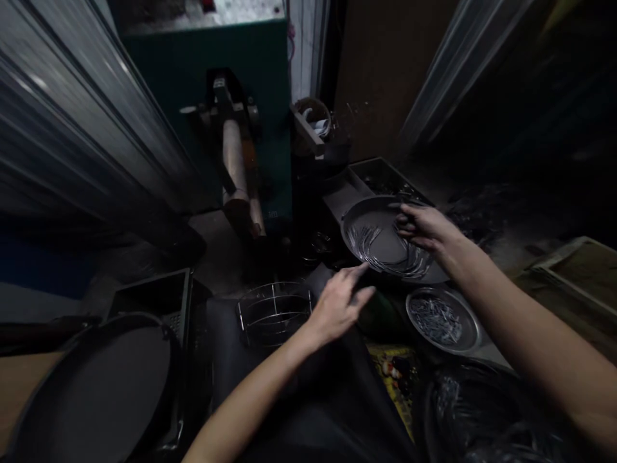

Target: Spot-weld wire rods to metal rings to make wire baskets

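Observation:
My left hand (337, 301) is stretched out, thumb and index finger apart, with nothing visible in it. Its index fingertip reaches the near rim of a round shallow pan (380, 215), where bent metal wires (371, 254) lie in a curved bundle. Over the right side of that pan, my right hand (423, 226) has its fingers curled closed; what they hold, if anything, is too dark to make out. A wire frame (274, 313) of curved bars and short uprights rests on the dark cloth at my lap, left of my left hand.
A green machine (164, 71) with a projecting cylindrical arm (234, 154) stands ahead. A smaller metal bowl (470, 328) holds many short metal pieces. On the left is a large round pan (103, 386) beside a dark crate (186, 302). More wire (482, 411) lies coiled at the lower right.

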Demonstrator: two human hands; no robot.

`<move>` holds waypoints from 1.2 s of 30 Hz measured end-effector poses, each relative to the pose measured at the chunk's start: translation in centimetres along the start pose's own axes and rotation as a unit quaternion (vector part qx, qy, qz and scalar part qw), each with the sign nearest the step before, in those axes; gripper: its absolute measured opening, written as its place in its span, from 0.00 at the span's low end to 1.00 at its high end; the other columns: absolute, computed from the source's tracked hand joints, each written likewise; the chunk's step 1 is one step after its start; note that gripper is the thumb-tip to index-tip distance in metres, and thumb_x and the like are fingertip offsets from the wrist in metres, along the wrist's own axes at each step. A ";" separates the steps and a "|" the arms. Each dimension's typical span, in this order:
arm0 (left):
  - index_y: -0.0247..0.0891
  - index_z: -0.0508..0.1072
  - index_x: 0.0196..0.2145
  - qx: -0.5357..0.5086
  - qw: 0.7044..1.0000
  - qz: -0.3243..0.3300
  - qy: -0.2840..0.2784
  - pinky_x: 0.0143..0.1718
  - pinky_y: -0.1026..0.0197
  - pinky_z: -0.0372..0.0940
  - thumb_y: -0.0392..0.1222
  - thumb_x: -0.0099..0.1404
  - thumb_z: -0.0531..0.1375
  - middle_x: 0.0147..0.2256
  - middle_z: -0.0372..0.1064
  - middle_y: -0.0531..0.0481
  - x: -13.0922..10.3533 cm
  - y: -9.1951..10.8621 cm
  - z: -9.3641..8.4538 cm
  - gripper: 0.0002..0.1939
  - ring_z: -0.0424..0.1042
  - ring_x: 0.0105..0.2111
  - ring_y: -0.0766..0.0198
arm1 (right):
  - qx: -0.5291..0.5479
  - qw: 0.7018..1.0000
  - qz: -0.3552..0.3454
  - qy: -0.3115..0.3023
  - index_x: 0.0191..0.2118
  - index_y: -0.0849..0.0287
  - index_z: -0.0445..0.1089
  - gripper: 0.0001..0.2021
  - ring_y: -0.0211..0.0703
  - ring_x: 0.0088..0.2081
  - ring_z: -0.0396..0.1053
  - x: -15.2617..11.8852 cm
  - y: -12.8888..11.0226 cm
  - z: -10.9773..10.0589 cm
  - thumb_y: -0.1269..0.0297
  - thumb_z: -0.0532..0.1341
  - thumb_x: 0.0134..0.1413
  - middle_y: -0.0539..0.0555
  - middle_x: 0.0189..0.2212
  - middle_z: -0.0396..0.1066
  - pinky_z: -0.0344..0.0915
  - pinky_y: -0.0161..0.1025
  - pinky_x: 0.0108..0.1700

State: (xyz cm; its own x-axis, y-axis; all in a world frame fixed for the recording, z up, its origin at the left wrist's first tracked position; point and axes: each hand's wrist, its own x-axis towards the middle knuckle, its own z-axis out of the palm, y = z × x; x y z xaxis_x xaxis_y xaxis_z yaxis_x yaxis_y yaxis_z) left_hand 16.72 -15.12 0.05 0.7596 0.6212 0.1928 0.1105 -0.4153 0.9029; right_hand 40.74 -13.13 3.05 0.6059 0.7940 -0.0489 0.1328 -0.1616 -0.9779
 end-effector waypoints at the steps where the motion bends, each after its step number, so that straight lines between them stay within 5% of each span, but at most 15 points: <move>1: 0.34 0.59 0.59 0.001 1.000 0.005 0.000 0.60 0.51 0.54 0.47 0.66 0.53 0.58 0.60 0.37 0.3 0.3 0.8 0.26 0.60 0.58 0.54 | 0.051 0.998 0.017 -0.029 0.22 0.57 0.56 0.14 0.29 0.16 0.41 -1.0 -1.7 1.0 0.74 0.50 0.58 0.44 0.16 0.48 0.46 0.30 0.18; 4: 0.32 0.60 0.57 -0.038 0.999 0.019 -0.022 0.59 0.49 0.55 0.47 0.68 0.50 0.57 0.62 0.36 -0.1 0.3 1.5 0.24 0.60 0.58 0.53 | 0.217 0.969 0.059 -0.105 0.18 0.56 0.51 0.18 0.30 0.15 0.37 -4.3 -6.2 3.5 0.75 0.51 0.57 0.44 0.17 0.41 0.43 0.28 0.13; 6: 0.34 0.66 0.53 -0.099 0.994 0.005 -0.044 0.51 0.56 0.63 0.46 0.69 0.47 0.46 0.71 0.41 -1.7 -0.3 0.8 0.20 0.70 0.47 0.59 | 0.279 0.947 0.066 -0.145 0.17 0.55 0.52 0.18 0.29 0.14 0.37 -5.8 -8.4 4.6 0.75 0.52 0.57 0.45 0.16 0.42 0.45 0.28 0.12; 9: 0.35 0.71 0.44 -0.159 0.985 -0.068 -0.017 0.38 0.64 0.65 0.49 0.69 0.47 0.30 0.70 0.49 -5.1 -1.4 -0.9 0.19 0.69 0.30 0.67 | 0.331 0.925 0.080 -0.169 0.18 0.54 0.57 0.18 0.27 0.14 0.43 -7.1 -9.5 7.0 0.76 0.52 0.56 0.47 0.17 0.53 0.53 0.28 0.14; 13: 0.33 0.71 0.42 -0.195 0.959 -0.151 0.138 0.29 0.67 0.60 0.53 0.69 0.46 0.21 0.58 0.56 -7.9 -2.3 -3.4 0.22 0.59 0.21 0.72 | 0.202 0.962 0.044 -0.181 0.24 0.55 0.67 0.08 0.34 0.25 0.63 -10.5 -6.1 12.7 0.63 0.60 0.53 0.50 0.24 0.65 0.64 0.33 0.26; 17: 0.34 0.70 0.45 -0.108 0.968 -0.184 0.129 0.37 0.62 0.64 0.53 0.69 0.46 0.28 0.69 0.49 -9.5 -3.3 -7.2 0.22 0.69 0.30 0.65 | 0.027 0.966 -0.021 -0.257 0.27 0.58 0.68 0.18 0.40 0.30 0.66 -13.3 -0.2 17.3 0.47 0.64 0.45 0.51 0.25 0.67 0.64 0.35 0.29; 19: 0.37 0.66 0.52 0.016 0.978 -0.171 0.121 0.50 0.53 0.61 0.54 0.65 0.54 0.45 0.69 0.42 -10.6 -4.6 -9.2 0.23 0.68 0.47 0.56 | 0.046 0.962 0.039 -0.267 0.29 0.59 0.67 0.19 0.35 0.22 0.62 -12.7 1.6 18.9 0.46 0.63 0.46 0.49 0.21 0.64 0.59 0.32 0.22; 22: 0.41 0.55 0.61 0.159 0.968 -0.153 0.116 0.58 0.40 0.50 0.54 0.50 0.67 0.58 0.56 0.38 -12.3 -7.5 -10.6 0.45 0.55 0.59 0.44 | 0.083 0.950 0.132 -0.271 0.33 0.60 0.65 0.16 0.30 0.15 0.52 -10.3 2.8 21.0 0.53 0.64 0.47 0.45 0.16 0.59 0.49 0.29 0.15; 28: 0.41 0.47 0.61 0.131 0.959 -0.056 0.244 0.52 0.47 0.59 0.38 0.51 0.62 0.48 0.64 0.43 -11.9 -12.8 -9.4 0.42 0.67 0.47 0.55 | 0.104 0.947 0.150 -0.265 0.33 0.59 0.61 0.11 0.29 0.13 0.53 -7.4 1.9 23.6 0.64 0.65 0.47 0.43 0.16 0.60 0.48 0.27 0.13; 36: 0.44 0.42 0.60 0.149 0.946 0.117 0.264 0.52 0.46 0.61 0.37 0.50 0.63 0.47 0.64 0.45 -6.9 -12.6 -13.1 0.46 0.70 0.45 0.57 | 0.084 0.960 0.113 -0.241 0.33 0.57 0.60 0.12 0.29 0.11 0.51 -5.0 -1.3 23.8 0.62 0.64 0.47 0.42 0.13 0.57 0.46 0.27 0.12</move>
State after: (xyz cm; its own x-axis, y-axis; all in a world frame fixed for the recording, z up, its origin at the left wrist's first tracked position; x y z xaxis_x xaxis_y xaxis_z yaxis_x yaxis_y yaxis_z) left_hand 1.70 -5.43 -7.58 0.3674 0.7024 0.6097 0.2146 -0.7019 0.6792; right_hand 18.84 -2.91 -0.26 0.1664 0.9350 -0.3132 -0.1127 -0.2975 -0.9480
